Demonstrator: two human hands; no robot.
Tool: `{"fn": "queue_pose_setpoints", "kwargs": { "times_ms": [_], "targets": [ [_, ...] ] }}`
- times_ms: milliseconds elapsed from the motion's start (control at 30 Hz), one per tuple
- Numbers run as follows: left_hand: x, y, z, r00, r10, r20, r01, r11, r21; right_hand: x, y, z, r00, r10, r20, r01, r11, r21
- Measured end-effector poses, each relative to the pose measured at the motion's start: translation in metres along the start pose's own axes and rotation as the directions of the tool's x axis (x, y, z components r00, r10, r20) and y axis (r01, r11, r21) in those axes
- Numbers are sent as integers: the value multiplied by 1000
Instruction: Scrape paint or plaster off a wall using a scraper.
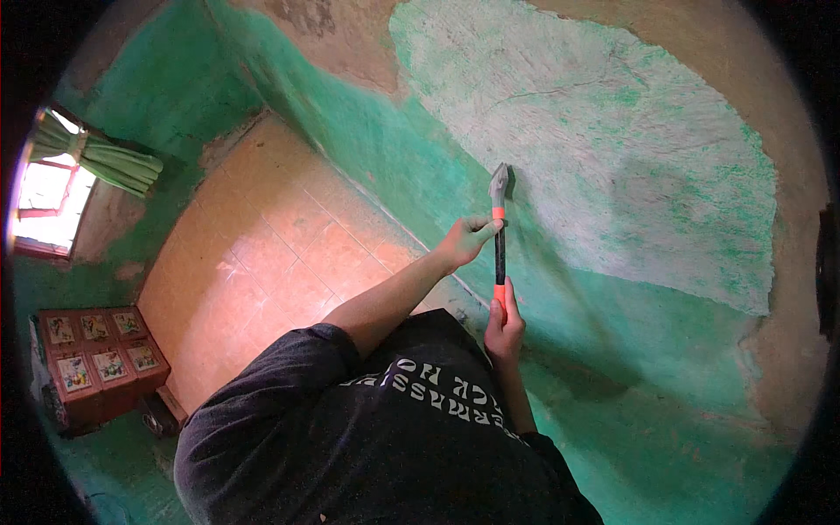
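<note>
A hammer-like tool (500, 186) stands out in front of the wall, its narrow grey metal head pointing away from me. Its shaft is black with orange bands; the exact kind of head is hard to make out. My right hand (506, 337) is closed round the orange lower end of the handle. Higher up, just below the head, my left hand (469, 242) grips the shaft with thumb and fingers. The head is close to the lower edge of a pale, scraped patch (577, 131) on the green wall (577, 302). Whether it touches the wall cannot be told.
Orange floor tiles (262, 227) run along the wall's foot at the left. A reddish cabinet (105, 372) with picture panels stands at the far left, below a window (52, 192) with a green curtain (118, 162). Bare brownish plaster (346, 39) borders the green paint above.
</note>
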State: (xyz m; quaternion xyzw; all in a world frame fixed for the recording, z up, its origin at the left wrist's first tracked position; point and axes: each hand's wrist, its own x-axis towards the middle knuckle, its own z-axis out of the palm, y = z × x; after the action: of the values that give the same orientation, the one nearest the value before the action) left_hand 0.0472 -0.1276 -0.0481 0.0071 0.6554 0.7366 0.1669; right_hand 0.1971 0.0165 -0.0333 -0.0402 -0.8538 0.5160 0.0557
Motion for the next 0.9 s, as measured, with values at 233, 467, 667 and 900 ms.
{"fn": "queue_pose_setpoints", "kwargs": {
  "times_ms": [233,467,667,900],
  "targets": [
    [6,-5,-8,998,-48,46,47,999,17,-1,-22,-5,998,57,26,-57,998,-15],
    [13,-9,-24,992,-39,120,33,998,55,-1,-8,10,986,-138,-92,130,987,-91],
    [14,-5,-30,993,4,116,-1,1000,-27,10,-16,18,994,-98,-58,89,985,-146],
    [17,-6,-37,990,99,103,-98,995,-16,7,-21,19,998,-57,-33,54,996,-75]
  ]
}}
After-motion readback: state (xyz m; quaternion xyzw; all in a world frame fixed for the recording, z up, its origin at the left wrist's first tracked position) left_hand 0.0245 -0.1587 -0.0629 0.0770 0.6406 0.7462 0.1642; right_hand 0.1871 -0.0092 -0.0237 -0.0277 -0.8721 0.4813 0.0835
